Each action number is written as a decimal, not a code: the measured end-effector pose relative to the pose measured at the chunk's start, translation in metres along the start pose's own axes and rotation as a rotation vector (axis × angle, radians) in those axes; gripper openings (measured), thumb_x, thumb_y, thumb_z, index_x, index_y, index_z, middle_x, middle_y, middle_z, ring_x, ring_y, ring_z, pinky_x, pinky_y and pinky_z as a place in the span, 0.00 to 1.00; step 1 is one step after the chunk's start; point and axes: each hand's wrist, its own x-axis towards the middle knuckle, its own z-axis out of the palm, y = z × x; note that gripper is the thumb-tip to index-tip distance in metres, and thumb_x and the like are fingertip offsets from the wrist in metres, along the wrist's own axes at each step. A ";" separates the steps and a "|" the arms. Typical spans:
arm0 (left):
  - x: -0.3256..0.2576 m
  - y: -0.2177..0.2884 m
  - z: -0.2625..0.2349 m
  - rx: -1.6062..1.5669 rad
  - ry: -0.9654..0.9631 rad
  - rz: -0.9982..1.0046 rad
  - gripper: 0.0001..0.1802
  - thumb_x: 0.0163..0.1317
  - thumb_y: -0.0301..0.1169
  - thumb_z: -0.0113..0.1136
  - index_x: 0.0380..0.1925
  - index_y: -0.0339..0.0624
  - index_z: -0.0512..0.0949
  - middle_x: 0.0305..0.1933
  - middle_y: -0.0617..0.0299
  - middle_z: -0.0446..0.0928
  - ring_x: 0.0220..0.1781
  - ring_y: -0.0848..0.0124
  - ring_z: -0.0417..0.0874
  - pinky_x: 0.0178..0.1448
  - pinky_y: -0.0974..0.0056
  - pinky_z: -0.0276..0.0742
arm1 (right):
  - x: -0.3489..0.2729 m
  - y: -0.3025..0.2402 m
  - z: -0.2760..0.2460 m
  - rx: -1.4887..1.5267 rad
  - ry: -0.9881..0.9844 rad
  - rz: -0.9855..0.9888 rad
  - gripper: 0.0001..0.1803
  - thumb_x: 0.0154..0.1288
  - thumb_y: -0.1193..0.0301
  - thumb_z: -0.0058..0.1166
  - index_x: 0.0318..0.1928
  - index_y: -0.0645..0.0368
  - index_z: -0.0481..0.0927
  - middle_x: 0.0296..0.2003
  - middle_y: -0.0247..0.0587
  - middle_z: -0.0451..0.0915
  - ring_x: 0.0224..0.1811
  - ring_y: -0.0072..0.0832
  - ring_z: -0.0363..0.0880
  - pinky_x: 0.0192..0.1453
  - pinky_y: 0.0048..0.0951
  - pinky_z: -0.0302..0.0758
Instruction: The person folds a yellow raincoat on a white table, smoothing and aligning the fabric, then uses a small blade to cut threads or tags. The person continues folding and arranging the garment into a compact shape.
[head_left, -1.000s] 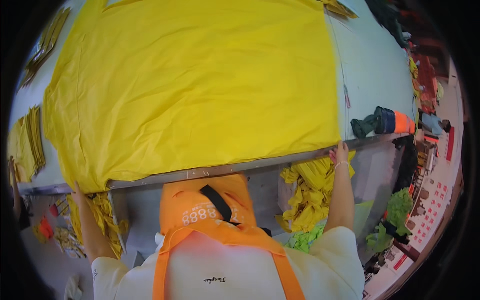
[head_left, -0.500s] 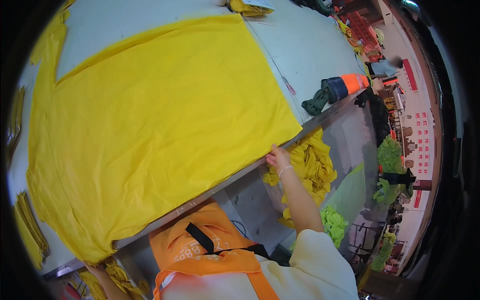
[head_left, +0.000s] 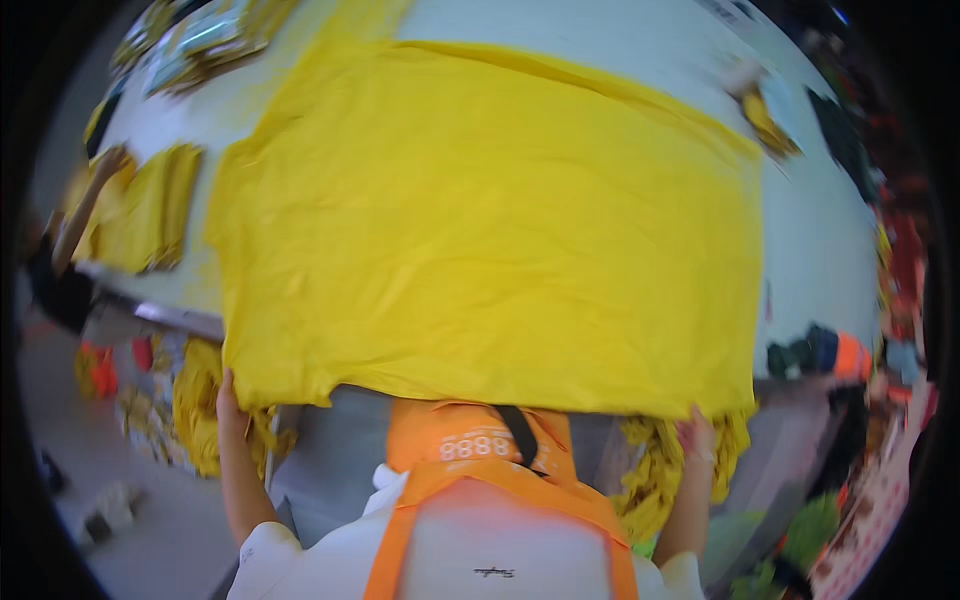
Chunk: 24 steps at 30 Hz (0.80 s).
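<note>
A wide yellow garment [head_left: 500, 220] of thin, shiny cloth lies spread over the pale table, a sleeve-like strip running off its upper left. Its near edge overhangs the table front. At the near left corner my left hand [head_left: 229, 395] is closed on the garment's edge. My right hand [head_left: 697, 432] pinches the same edge close to the near right corner. Motion blur softens the fingers of both hands.
Stacks of folded yellow garments [head_left: 160, 210] lie at the left, where another person's arm [head_left: 85, 210] reaches in. Wrapped packs [head_left: 215, 45] sit at the far left. Crumpled yellow cloth [head_left: 650, 470] is under the right table edge. A dark-and-orange bundle [head_left: 825, 352] rests at right.
The view has turned left, so the garment now appears square to me and the person at left shows. Both hands remain at the near edge; the right hand seems nearer the corner.
</note>
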 end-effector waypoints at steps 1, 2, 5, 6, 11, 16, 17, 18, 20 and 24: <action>-0.025 0.020 0.001 -0.037 -0.047 0.050 0.27 0.68 0.46 0.46 0.59 0.38 0.65 0.60 0.58 0.70 0.59 0.62 0.73 0.61 0.58 0.69 | -0.016 -0.017 0.002 -0.053 0.121 0.038 0.11 0.64 0.62 0.53 0.41 0.55 0.76 0.24 0.32 0.78 0.16 0.20 0.69 0.17 0.19 0.62; -0.041 0.036 0.002 -0.072 -0.110 0.091 0.27 0.68 0.46 0.47 0.58 0.38 0.66 0.59 0.58 0.71 0.59 0.63 0.73 0.62 0.59 0.68 | -0.016 -0.033 -0.011 -0.063 0.063 0.002 0.11 0.65 0.62 0.53 0.42 0.55 0.76 0.24 0.31 0.78 0.17 0.20 0.70 0.18 0.19 0.63; -0.045 0.095 0.049 -0.141 -0.205 0.285 0.24 0.68 0.43 0.46 0.57 0.38 0.67 0.57 0.58 0.73 0.57 0.64 0.75 0.60 0.60 0.69 | 0.050 -0.107 -0.049 -0.027 -0.091 -0.175 0.14 0.65 0.63 0.53 0.47 0.55 0.76 0.34 0.32 0.81 0.27 0.21 0.76 0.28 0.22 0.70; -0.034 0.119 0.070 -0.092 -0.327 0.395 0.22 0.69 0.43 0.46 0.54 0.38 0.69 0.53 0.59 0.75 0.54 0.65 0.76 0.59 0.60 0.71 | 0.054 -0.140 -0.016 0.040 -0.147 -0.259 0.15 0.65 0.64 0.52 0.48 0.57 0.75 0.39 0.33 0.80 0.36 0.23 0.76 0.37 0.23 0.71; 0.010 0.205 0.211 -0.028 -0.674 0.497 0.29 0.67 0.50 0.46 0.53 0.34 0.71 0.47 0.57 0.79 0.48 0.65 0.79 0.57 0.63 0.71 | 0.135 -0.285 0.090 0.105 -0.114 -0.461 0.24 0.68 0.59 0.50 0.55 0.66 0.69 0.52 0.45 0.74 0.51 0.32 0.75 0.51 0.24 0.71; 0.130 0.144 0.112 0.990 0.361 0.968 0.28 0.61 0.45 0.55 0.53 0.35 0.73 0.48 0.51 0.79 0.54 0.62 0.77 0.58 0.63 0.70 | 0.122 -0.267 0.198 -0.289 -0.376 -0.542 0.29 0.69 0.56 0.46 0.62 0.64 0.64 0.57 0.49 0.71 0.55 0.37 0.73 0.58 0.30 0.69; 0.133 0.119 0.111 1.127 0.436 0.911 0.28 0.59 0.45 0.57 0.54 0.35 0.72 0.50 0.49 0.78 0.56 0.61 0.77 0.58 0.61 0.70 | 0.132 -0.239 0.200 -0.505 -0.389 -0.699 0.29 0.69 0.56 0.45 0.62 0.64 0.64 0.58 0.49 0.70 0.57 0.38 0.71 0.60 0.31 0.67; 0.133 0.103 0.107 1.196 0.469 0.897 0.31 0.58 0.47 0.59 0.55 0.35 0.72 0.53 0.46 0.76 0.58 0.58 0.75 0.59 0.59 0.69 | 0.135 -0.214 0.208 -0.709 -0.419 -0.866 0.29 0.70 0.57 0.45 0.62 0.63 0.63 0.59 0.50 0.69 0.59 0.39 0.69 0.63 0.33 0.65; 0.138 0.077 0.075 1.073 0.369 0.795 0.34 0.55 0.46 0.61 0.55 0.33 0.70 0.53 0.43 0.75 0.56 0.56 0.76 0.58 0.59 0.71 | 0.088 -0.166 0.241 -1.157 -0.354 -1.248 0.27 0.69 0.60 0.44 0.64 0.59 0.62 0.64 0.49 0.63 0.68 0.41 0.58 0.70 0.41 0.53; 0.132 0.081 0.089 1.165 0.374 0.880 0.23 0.52 0.40 0.63 0.43 0.33 0.76 0.40 0.47 0.79 0.45 0.56 0.79 0.48 0.58 0.73 | 0.045 -0.110 0.259 -1.601 -0.098 -1.137 0.27 0.67 0.65 0.45 0.65 0.56 0.60 0.69 0.47 0.51 0.72 0.42 0.45 0.72 0.51 0.41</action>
